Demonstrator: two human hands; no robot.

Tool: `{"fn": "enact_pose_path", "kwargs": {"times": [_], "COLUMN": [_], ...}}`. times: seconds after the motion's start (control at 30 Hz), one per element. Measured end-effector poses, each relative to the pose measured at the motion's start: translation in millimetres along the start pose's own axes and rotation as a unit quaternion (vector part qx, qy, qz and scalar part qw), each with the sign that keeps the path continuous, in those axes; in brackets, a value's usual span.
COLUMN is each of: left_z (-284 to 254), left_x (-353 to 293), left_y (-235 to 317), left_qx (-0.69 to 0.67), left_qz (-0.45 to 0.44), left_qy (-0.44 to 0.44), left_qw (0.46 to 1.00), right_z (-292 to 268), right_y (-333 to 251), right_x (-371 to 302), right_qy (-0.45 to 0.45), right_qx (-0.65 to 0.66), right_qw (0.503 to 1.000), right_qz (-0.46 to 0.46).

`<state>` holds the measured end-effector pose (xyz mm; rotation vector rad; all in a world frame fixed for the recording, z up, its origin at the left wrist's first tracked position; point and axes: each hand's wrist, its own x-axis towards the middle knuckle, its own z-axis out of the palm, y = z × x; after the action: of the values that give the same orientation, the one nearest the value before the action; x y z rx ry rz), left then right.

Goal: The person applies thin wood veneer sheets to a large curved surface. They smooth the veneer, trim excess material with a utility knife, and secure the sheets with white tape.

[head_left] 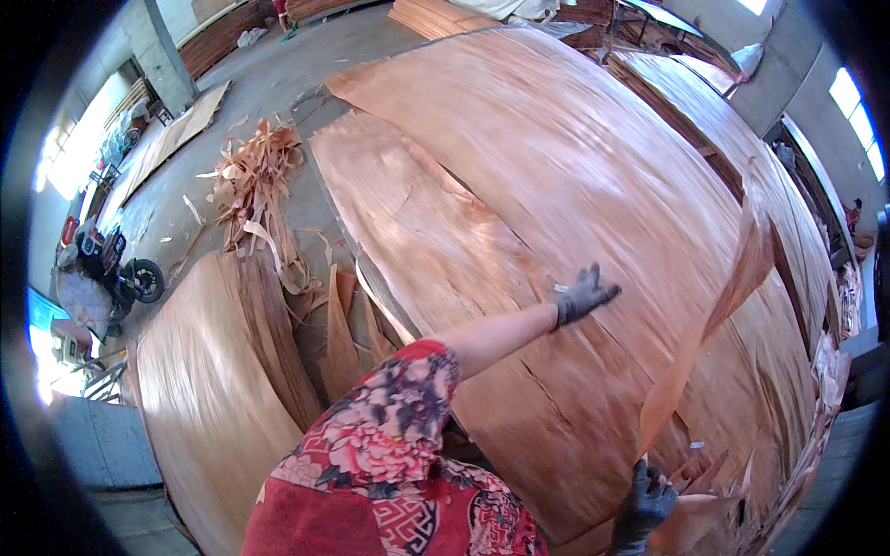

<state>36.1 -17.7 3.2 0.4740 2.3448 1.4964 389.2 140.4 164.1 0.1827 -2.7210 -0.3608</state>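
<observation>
A wide stack of reddish-brown wood veneer sheets (556, 157) spreads in front of me. On its left side lies a narrower veneer piece (408, 195) with a ragged, split edge. My left hand (586, 296), in a dark glove, stretches out over the sheets with its fingers apart and holds nothing. Whether it touches the veneer I cannot tell. Near the lower right, my right hand (646, 508), gloved as well, is closed on the lower end of a long veneer strip (709, 324). The strip rises from it, twisted, toward the upper right.
A tangled heap of veneer scraps (260, 171) lies on the concrete floor to the left. Nearer stands a second, paler veneer stack (209, 343). A motorbike (116, 269) is parked at the far left. Torn pieces (732, 477) gather beside my right hand. More sheets (686, 88) lie beyond.
</observation>
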Motion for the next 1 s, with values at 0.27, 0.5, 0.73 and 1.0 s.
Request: {"fn": "enact_pose_path", "kwargs": {"times": [0.27,0.5,0.73,1.0], "left_z": [-8.9,27.6,38.0,-65.1], "left_x": [-144.5,-150.7,-159.1,-90.1], "left_y": [82.4,41.2,8.5,-83.5], "left_qx": [-0.198,-0.207,-0.533,-0.469], "left_qz": [-0.136,-0.226,-0.283,-0.119], "left_qy": [-0.173,-0.142,-0.102,-0.019], "left_qw": [0.955,0.941,0.791,0.875], "right_z": [-4.3,9.8,-2.8,-54.9], "right_y": [-46.6,-74.7,-66.4,-57.0], "right_x": [-5.8,-22.0,-72.6,-137.3], "right_qy": [-0.097,-0.124,-0.196,-0.079], "right_qx": [0.041,0.081,0.071,0.035], "right_qw": [0.994,0.989,0.968,0.940], "right_qz": [-0.016,-0.028,0.141,0.330]}}
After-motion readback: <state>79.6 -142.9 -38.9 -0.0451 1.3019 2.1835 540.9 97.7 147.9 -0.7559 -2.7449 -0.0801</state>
